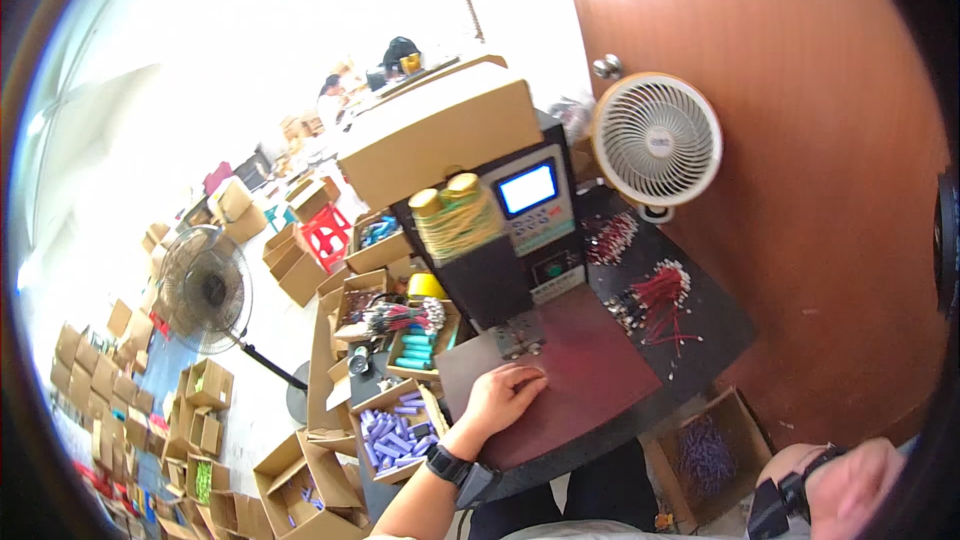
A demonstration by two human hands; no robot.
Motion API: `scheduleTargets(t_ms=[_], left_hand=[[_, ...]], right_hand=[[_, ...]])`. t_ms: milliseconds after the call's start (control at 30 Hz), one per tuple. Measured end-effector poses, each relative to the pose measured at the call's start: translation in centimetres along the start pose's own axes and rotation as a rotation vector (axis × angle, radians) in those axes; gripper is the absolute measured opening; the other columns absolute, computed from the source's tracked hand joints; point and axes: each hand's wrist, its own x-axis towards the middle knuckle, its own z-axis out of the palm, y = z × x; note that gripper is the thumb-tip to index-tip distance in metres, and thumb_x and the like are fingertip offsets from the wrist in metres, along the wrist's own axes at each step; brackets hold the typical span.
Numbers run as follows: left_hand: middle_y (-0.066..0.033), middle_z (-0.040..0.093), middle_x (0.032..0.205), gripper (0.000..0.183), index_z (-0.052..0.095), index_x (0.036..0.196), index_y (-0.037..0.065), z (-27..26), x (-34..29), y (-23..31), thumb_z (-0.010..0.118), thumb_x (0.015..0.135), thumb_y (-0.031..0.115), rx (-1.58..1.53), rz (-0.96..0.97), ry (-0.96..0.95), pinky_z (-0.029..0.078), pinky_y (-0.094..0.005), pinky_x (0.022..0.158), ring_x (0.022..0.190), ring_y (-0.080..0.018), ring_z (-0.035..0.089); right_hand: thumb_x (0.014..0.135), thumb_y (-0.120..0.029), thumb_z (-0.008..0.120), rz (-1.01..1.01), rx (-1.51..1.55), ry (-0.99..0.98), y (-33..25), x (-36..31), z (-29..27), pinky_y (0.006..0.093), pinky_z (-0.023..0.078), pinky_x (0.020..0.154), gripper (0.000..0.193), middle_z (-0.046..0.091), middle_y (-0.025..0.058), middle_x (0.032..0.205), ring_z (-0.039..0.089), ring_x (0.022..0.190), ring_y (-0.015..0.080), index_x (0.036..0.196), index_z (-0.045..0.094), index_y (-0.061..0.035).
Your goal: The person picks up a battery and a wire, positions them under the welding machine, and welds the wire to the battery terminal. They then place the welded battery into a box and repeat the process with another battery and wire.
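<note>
My left hand (500, 400) rests on the dark red mat (600, 360), with its fingers curled together and the thumb against them. Whatever the fingers may hold is hidden. Just beyond them are the small metal parts (520, 340) at the foot of a black bench machine (480, 285), which has a lit screen (527, 189) and a keypad. At the lower right, away from the mat, my right hand (855, 485) is blurred, and its fingers cannot be made out. Bundles of red wires with white connectors (660, 295) lie on the black table to the right.
A white fan (657, 135) stands by the brown door (800, 190). Left of the mat, boxes hold purple cylindrical cells (395, 435) and teal ones (417, 348). A carton (745, 425) below the table's right edge holds a purplish tangle. A pedestal fan (205, 285) stands farther left.
</note>
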Motion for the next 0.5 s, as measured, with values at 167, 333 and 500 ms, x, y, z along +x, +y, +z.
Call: scheduleTargets(t_ms=[167,333,500], left_hand=[[-0.0109,0.063,0.087,0.019,0.064,0.087,0.005,0.4,0.3,0.1,0.06,0.079,0.022,-0.053,0.022,0.01,0.049,-0.0334,0.07,0.08,-0.0271,0.06],[-0.0113,0.062,0.094,0.017,0.065,0.089,0.006,0.6,0.4,-0.1,0.06,0.079,0.019,-0.091,0.062,-0.04,0.047,-0.0341,0.077,0.087,-0.0281,0.059],[-0.0121,0.062,0.09,0.017,0.064,0.087,0.006,0.1,-0.1,-0.9,0.058,0.08,0.02,-0.127,0.085,-0.015,0.047,-0.0358,0.074,0.084,-0.0289,0.058]], right_hand=[[0.078,-0.031,0.053,-0.182,-0.061,0.091,2.3,2.6,1.4,0.0341,0.041,0.069,0.014,0.052,0.001,0.087,0.049,0.083,0.0187,0.083,0.052,-0.018],[0.08,-0.033,0.051,-0.337,-0.09,0.212,5.1,5.7,4.6,0.0332,0.039,0.072,0.016,0.051,-0.0017,0.091,0.048,0.087,0.0174,0.088,0.05,-0.0193],[0.081,-0.034,0.048,-0.458,-0.142,0.306,5.4,9.0,7.8,0.0324,0.037,0.076,0.018,0.05,-0.0043,0.096,0.046,0.091,0.016,0.093,0.049,-0.0205]])
